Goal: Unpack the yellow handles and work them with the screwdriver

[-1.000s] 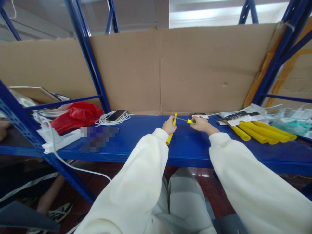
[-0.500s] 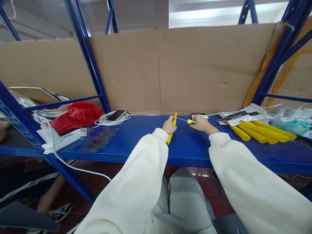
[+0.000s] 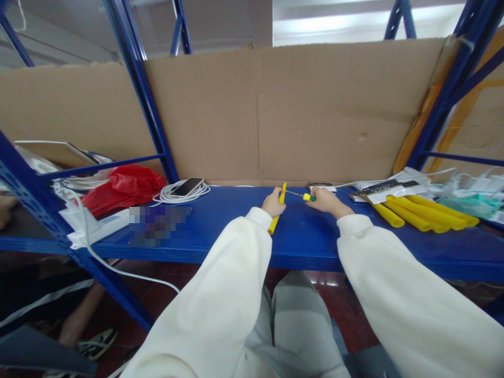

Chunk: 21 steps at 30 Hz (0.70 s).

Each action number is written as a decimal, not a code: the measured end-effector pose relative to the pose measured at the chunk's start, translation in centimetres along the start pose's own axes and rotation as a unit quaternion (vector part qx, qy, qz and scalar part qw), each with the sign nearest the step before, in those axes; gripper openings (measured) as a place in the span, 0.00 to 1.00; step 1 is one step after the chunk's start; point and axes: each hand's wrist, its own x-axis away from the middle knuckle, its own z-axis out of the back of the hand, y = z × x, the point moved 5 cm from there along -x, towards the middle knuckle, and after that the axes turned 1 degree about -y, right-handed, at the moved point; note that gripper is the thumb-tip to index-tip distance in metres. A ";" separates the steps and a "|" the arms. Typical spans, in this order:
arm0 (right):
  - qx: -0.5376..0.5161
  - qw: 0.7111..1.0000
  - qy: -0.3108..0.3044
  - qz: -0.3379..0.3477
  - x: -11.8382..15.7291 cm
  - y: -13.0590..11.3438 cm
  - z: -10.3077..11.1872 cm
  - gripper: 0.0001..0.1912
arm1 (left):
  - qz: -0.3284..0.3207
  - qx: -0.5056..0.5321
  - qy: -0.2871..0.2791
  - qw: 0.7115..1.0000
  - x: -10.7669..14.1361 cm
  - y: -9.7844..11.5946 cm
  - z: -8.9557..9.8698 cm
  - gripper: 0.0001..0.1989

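Observation:
My left hand (image 3: 272, 203) is closed around a slim yellow tube (image 3: 274, 223), which slants upward past the fingers. In my right hand (image 3: 323, 200) is a screwdriver (image 3: 307, 197) with a yellow and green handle, gripped with the fingers closed. Its thin metal shaft points left, and the tip meets the upper part of the tube; whether it goes into the tube is too small to tell. Both hands are over the blue shelf (image 3: 232, 226). To the right lies a bunch of several yellow tubes (image 3: 429, 212) with a black-and-white label card (image 3: 388, 190).
A phone (image 3: 189, 186) rests on a coiled white cable (image 3: 173, 195) at the left. Near it are a red plastic bag (image 3: 124, 189) and a white power strip (image 3: 106, 226). Cardboard (image 3: 315, 115) walls the back. Another person's leg (image 3: 82, 312) shows at lower left.
The screwdriver handle has turned slightly in my right hand, with more green showing. Both hands stay in nearly the same place.

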 end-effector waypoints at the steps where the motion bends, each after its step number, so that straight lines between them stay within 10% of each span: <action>1: -0.003 1.000 0.001 0.003 0.1 -0.1 0.1 0.15 | 0.001 0.000 0.002 1.000 0.0 0.0 0.0 0.28; 21: -0.004 1.000 -0.015 0.016 -0.1 0.1 -0.2 0.16 | -0.004 -0.019 -0.013 1.000 0.2 0.3 0.0 0.28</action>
